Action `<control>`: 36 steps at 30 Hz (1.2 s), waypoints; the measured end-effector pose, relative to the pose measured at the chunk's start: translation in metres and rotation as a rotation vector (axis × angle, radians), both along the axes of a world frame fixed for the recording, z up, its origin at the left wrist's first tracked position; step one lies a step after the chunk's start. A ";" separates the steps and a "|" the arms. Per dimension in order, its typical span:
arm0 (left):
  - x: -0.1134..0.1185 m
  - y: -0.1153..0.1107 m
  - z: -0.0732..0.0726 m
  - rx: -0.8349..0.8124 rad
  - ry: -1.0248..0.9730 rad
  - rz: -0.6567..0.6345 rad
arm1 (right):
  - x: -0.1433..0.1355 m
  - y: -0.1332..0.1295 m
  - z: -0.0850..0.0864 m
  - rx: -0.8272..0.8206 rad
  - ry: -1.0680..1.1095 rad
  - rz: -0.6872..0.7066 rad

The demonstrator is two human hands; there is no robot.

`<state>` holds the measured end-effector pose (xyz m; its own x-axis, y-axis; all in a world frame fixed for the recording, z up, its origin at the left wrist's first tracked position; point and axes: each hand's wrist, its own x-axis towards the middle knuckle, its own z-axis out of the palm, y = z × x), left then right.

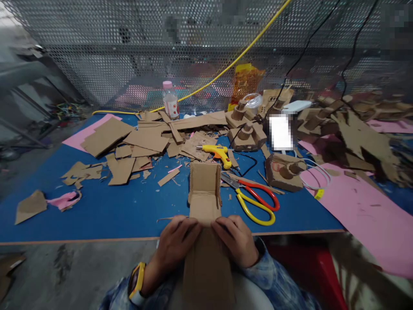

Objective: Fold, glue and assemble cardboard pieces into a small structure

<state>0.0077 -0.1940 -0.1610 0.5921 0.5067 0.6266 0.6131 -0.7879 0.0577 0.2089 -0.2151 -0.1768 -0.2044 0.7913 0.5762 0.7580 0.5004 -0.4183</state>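
A long folded cardboard strip [206,206] runs from the blue table down over its front edge toward my body. Its far end is bent up into a small three-sided box shape. My left hand [180,237] grips the strip's left edge near the table edge, fingers curled on top. Opposite it, my right hand [237,237] holds the right edge the same way. Just right of the strip lie scissors [258,198] with one red and one yellow handle. Beyond the strip rests a yellow hot glue gun [219,154], its nozzle pointing left.
Cardboard scraps [145,142] spread over the table's left and middle. Cardboard pieces with round tubes [247,133] stand at the back right, near a white cable [318,172]. A bottle [171,101] stands by the perforated metal screen [129,56]. Pink sheet [364,215] hangs over the right edge.
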 end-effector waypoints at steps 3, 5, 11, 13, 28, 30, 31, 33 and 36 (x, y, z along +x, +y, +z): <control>0.000 -0.002 0.003 -0.031 -0.001 -0.013 | 0.001 -0.001 -0.001 0.018 0.005 0.052; 0.000 -0.002 0.005 -0.057 -0.006 -0.047 | 0.001 -0.001 0.000 0.042 -0.011 0.095; 0.001 0.002 0.005 -0.206 0.041 -0.097 | 0.003 -0.001 0.004 0.057 -0.034 0.131; 0.001 0.003 0.005 -0.213 0.064 -0.081 | 0.002 -0.002 0.005 0.039 -0.027 0.140; 0.008 0.006 0.002 -0.458 -0.037 0.046 | 0.002 0.006 0.015 -0.262 0.102 0.267; 0.008 0.008 0.007 -0.563 -0.001 0.078 | 0.002 0.007 0.015 -0.318 0.123 0.285; 0.009 0.010 0.009 -0.617 0.014 0.078 | 0.002 0.007 0.014 -0.334 0.134 0.290; 0.009 0.014 0.014 -0.712 0.033 0.068 | 0.001 0.008 0.014 -0.345 0.175 0.275; 0.010 0.021 0.019 -0.797 0.055 0.074 | 0.000 0.009 0.017 -0.367 0.222 0.269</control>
<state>0.0177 -0.1727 -0.1425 0.5589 0.8287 0.0307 0.6803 -0.4793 0.5544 0.2090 -0.2060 -0.1598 -0.3328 0.8860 0.3229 0.4950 0.4556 -0.7399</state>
